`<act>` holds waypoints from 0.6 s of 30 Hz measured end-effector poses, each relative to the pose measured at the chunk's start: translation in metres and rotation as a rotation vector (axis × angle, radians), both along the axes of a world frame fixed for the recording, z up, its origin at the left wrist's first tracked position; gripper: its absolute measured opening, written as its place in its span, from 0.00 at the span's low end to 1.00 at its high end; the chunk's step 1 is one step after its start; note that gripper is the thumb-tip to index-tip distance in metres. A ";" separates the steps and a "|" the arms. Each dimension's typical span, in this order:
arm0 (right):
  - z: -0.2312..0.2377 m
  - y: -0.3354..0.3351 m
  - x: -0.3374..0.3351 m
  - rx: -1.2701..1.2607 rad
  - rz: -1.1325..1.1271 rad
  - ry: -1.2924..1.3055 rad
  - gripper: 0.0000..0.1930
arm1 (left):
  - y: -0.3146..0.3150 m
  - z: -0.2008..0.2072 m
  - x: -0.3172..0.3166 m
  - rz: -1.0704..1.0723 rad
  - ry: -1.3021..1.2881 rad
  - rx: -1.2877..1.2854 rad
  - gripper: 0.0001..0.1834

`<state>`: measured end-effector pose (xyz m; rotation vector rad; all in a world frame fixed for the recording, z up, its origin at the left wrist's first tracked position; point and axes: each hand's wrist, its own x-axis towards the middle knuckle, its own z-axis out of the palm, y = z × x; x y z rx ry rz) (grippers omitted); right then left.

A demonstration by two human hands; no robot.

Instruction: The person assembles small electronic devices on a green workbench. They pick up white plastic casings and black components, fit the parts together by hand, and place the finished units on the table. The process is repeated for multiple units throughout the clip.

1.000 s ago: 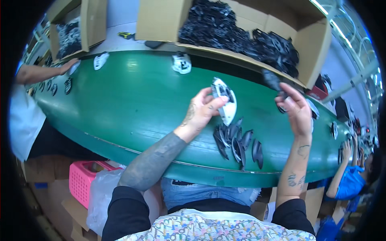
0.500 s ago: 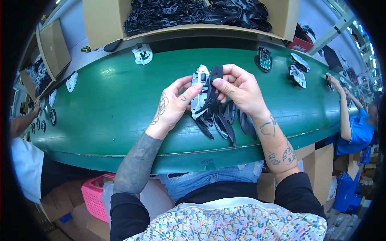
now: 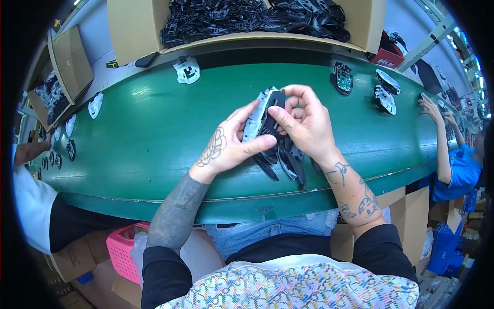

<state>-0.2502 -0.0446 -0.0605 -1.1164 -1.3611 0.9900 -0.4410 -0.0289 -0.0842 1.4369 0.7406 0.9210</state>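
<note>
In front of me I hold a white plastic shell (image 3: 252, 124), long and notched along its edge, with a curved black plastic panel (image 3: 269, 124) lying against its right side. My left hand (image 3: 221, 147) grips the shell from the left, its thumb across the lower end of the panel. My right hand (image 3: 311, 126) pinches the panel's upper part, thumb pressed on its face and fingers behind. Below the two hands, several more curved black panels (image 3: 294, 167) lie loosely heaped on the green work surface (image 3: 154, 134). My fingers partly hide how the two pieces meet.
A large cardboard box (image 3: 133, 31) of black parts stands at the back. Another white shell (image 3: 188, 71) lies far left; a piece with a green circuit board (image 3: 343, 80) and white-and-black shells (image 3: 385, 99) lie far right. Co-workers' hands (image 3: 429, 108) work at both sides.
The black panel has moved left against the white shell and now covers more of it. My left thumb has slid down onto the panel's lower end. The pair leans further to the right.
</note>
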 end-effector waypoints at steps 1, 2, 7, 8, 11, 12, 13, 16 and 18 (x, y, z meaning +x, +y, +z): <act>0.001 0.000 0.001 0.009 -0.023 -0.023 0.23 | -0.001 0.002 0.002 -0.011 0.038 -0.010 0.38; 0.000 0.002 0.004 0.038 -0.022 -0.040 0.25 | -0.001 0.003 0.003 -0.021 0.077 -0.019 0.37; 0.006 0.009 0.022 -0.141 0.267 0.195 0.32 | 0.003 0.005 -0.005 -0.014 0.139 0.243 0.33; 0.010 0.009 0.027 -0.230 0.365 0.281 0.32 | 0.000 0.006 0.000 0.033 0.061 0.179 0.34; 0.016 0.005 0.032 -0.144 0.324 0.282 0.32 | -0.005 0.020 0.000 0.124 -0.050 0.028 0.41; 0.015 0.003 0.033 -0.121 0.316 0.300 0.31 | -0.005 0.022 -0.001 0.077 -0.078 -0.006 0.39; 0.014 0.001 0.033 -0.116 0.298 0.299 0.30 | -0.005 0.022 0.000 0.056 -0.102 -0.032 0.38; 0.015 -0.005 0.024 -0.065 0.227 0.301 0.29 | -0.006 0.015 0.002 0.052 -0.193 -0.035 0.35; 0.019 -0.006 0.022 -0.085 0.211 0.303 0.28 | -0.006 0.015 -0.001 0.051 -0.176 0.015 0.34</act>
